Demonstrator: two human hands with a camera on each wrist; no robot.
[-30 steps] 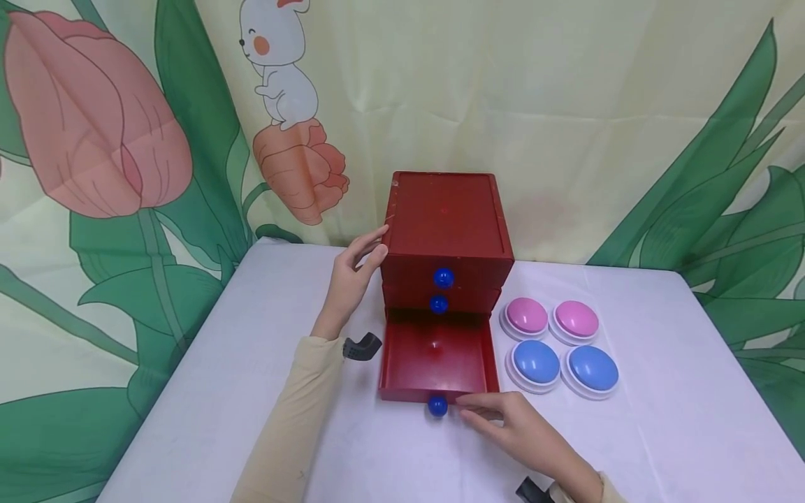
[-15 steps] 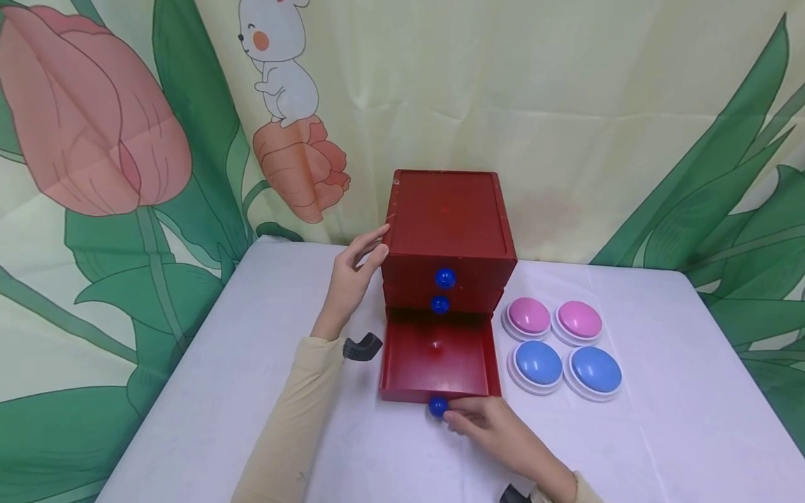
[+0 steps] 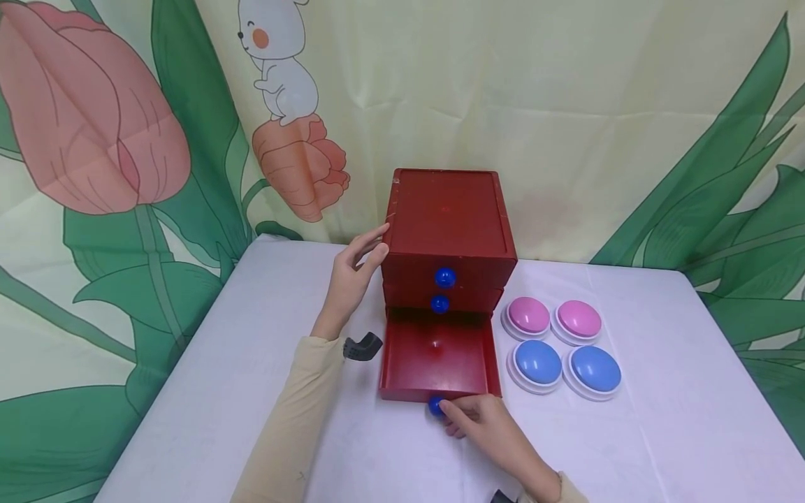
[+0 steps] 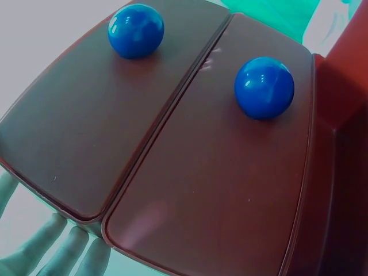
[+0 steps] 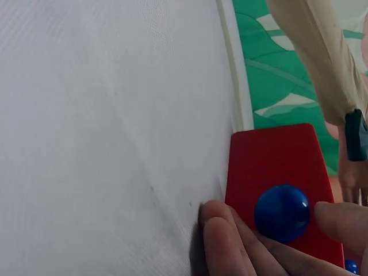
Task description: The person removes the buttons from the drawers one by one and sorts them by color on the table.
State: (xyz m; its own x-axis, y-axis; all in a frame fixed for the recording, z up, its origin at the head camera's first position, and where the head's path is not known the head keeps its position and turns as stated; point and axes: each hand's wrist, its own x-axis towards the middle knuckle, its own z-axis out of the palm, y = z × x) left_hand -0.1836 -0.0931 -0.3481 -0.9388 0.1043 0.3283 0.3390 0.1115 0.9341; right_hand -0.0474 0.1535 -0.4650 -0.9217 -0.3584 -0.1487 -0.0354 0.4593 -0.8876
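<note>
Cabinet: small dark-red drawer cabinet (image 3: 448, 223), painted, smooth, faint sheen.
Drawer: open red bottom drawer (image 3: 436, 356), same smooth painted finish.
Knobs: round blue drawer knob (image 5: 282, 213), glossy hard plastic.
Table cover: white tablecloth (image 3: 264, 391), matt, finely ribbed cloth.
Buttons: pink and blue dome buttons (image 3: 560, 342), smooth satin plastic.
Backdrop: printed floral curtain (image 3: 126, 140), creased matt cloth.

Beige long sleeves (image 3: 295, 412) — black wrist-worn camera mounts (image 3: 361, 346).

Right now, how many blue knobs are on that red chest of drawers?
3. One on the top drawer, one on the middle drawer, and one on the open bottom drawer, where the right hand touches it.
</note>
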